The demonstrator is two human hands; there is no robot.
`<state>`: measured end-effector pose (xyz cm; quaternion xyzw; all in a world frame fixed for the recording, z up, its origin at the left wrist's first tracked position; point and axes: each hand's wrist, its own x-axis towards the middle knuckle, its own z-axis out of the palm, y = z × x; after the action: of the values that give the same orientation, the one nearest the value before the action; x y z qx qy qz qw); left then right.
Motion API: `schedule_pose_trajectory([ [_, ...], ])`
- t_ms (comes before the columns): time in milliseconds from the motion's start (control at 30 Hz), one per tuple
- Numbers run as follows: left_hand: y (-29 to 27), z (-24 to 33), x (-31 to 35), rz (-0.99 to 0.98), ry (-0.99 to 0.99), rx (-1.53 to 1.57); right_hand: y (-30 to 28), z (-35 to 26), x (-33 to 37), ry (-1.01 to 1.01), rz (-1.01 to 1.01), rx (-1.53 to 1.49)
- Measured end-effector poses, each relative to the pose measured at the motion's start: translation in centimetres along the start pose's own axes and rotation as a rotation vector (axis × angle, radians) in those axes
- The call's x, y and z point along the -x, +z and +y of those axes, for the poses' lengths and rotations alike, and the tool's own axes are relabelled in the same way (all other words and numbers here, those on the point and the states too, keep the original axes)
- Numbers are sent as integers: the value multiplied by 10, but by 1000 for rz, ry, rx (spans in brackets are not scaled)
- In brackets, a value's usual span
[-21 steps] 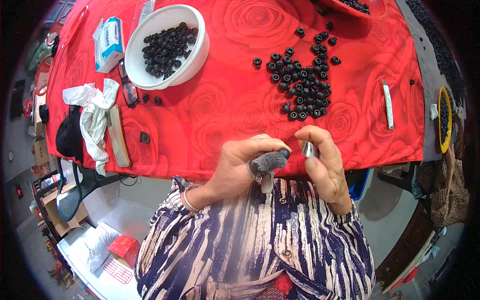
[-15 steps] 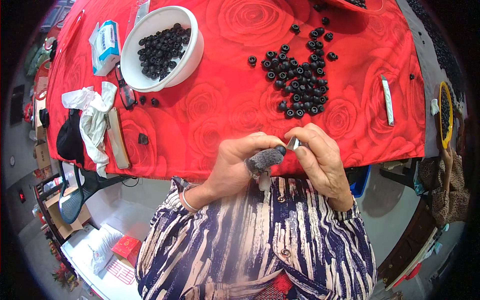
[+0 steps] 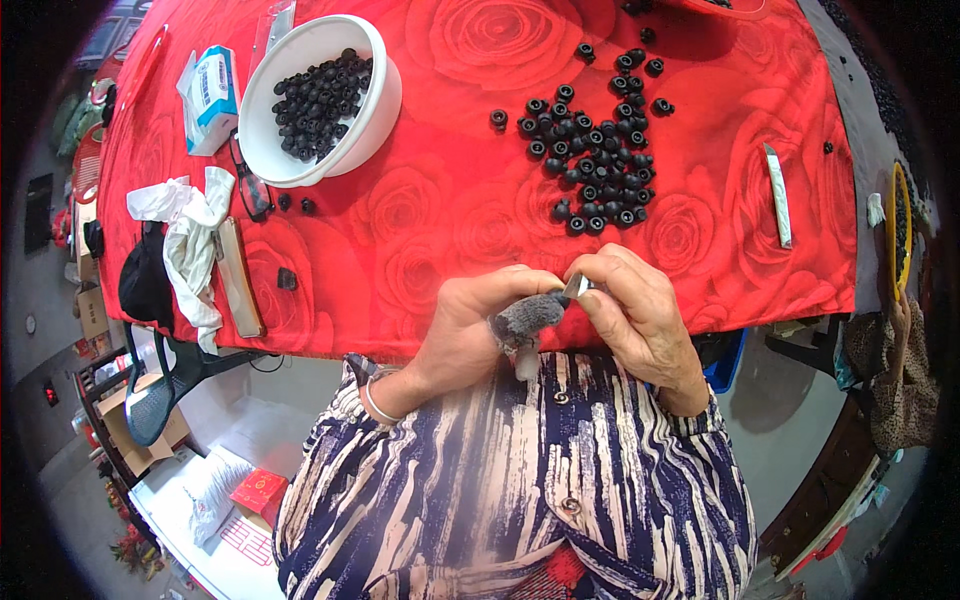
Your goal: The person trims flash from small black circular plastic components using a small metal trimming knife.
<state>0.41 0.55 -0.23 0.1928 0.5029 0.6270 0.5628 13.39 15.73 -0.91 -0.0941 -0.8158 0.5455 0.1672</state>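
Observation:
Close to my body at the table's near edge, my left hand [image 3: 462, 318] pinches a small round black part [image 3: 561, 297], mostly hidden by the fingers and blade. A worn grey knit cover [image 3: 528, 317] wraps one of its fingers. My right hand [image 3: 640, 315] grips a short metal blade [image 3: 575, 286] between thumb and fingers, its edge against the black part. Beyond my hands lies a loose heap of similar black parts [image 3: 600, 165], several showing ringed hollow ends. More of them fill the bottom of a white bowl [image 3: 385, 105] at the far left.
A tissue pack [image 3: 210, 95], black-framed glasses [image 3: 252, 190], white cloth [image 3: 187, 260] and a long tan case [image 3: 238, 280] lie at left on the red tablecloth [image 3: 400, 240]. At right are a thin white-wrapped strip [image 3: 778, 200] and a yellow-rimmed basket [image 3: 900, 230] beside another person's arm.
The blade has moved slightly left and now covers the black part, whose rounded top showed before. My left hand has barely moved. The view has shifted a little.

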Motion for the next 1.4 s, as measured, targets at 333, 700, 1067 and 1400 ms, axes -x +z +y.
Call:
schedule_pose_trajectory([
  [333, -2, -6, 0, -8, -5, -39, -3, 7, -2, -21, -69, -46],
  [700, -9, -7, -7, 142, -128, 259, 0, 9, 2, -173, -353, -157],
  [1067, -14, -16, -10, -62, -330, 526, 20, 7, -12, -319, 171, 80],
  [1400, -23, 44, 16, 345, 144, -3, 23, 0, -9, -452, 303, 189],
])
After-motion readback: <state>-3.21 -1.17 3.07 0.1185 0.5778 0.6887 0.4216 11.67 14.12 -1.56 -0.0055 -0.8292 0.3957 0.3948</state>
